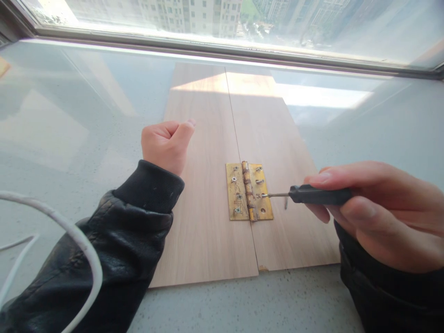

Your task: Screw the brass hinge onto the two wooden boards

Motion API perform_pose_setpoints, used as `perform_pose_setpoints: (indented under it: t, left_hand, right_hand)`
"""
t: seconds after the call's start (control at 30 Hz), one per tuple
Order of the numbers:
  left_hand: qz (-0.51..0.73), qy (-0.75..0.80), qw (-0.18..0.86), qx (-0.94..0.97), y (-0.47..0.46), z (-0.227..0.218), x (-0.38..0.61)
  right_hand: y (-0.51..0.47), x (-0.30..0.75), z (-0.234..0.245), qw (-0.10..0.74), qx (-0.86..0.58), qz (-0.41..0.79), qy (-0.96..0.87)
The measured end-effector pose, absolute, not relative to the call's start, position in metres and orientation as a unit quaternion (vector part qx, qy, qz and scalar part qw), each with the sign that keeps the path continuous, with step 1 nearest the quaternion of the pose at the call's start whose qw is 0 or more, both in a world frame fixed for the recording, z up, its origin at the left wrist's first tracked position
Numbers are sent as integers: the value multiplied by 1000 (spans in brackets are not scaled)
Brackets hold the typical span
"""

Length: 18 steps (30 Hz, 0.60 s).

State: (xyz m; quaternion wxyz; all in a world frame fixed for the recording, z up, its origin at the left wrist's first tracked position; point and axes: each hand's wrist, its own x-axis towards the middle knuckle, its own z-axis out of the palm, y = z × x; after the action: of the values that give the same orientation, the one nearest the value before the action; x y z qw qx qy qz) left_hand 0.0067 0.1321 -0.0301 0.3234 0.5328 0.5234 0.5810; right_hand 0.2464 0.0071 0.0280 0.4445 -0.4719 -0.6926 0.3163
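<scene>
Two wooden boards [204, 152] lie side by side on a pale stone sill, joined by a brass hinge [249, 191] with several screws in its leaves. My right hand [374, 208] grips a small black-handled screwdriver [312, 194], whose tip touches a screw on the hinge's right leaf. A loose screw [286, 202] lies on the right board just under the shaft. My left hand [166, 144] is curled into a fist, resting on the left board's left edge, apart from the hinge; what it may hold is hidden.
A window frame [243, 48] runs along the far edge of the sill [69, 138]. A white cable [69, 236] loops over my left sleeve at the lower left.
</scene>
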Motion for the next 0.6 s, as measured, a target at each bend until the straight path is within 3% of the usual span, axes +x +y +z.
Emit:
perform_pose_setpoints:
  t: [0.27, 0.47, 0.6]
  left_hand:
    - [567, 523, 327, 546, 133, -30, 5]
    - [593, 522, 321, 522, 131, -29, 8]
    - [592, 522, 325, 522, 131, -29, 10]
  right_hand:
    - [5, 252, 37, 378, -463, 261, -758]
    - [4, 231, 32, 503, -506, 260, -651]
    - [9, 225, 28, 573, -532, 173, -599]
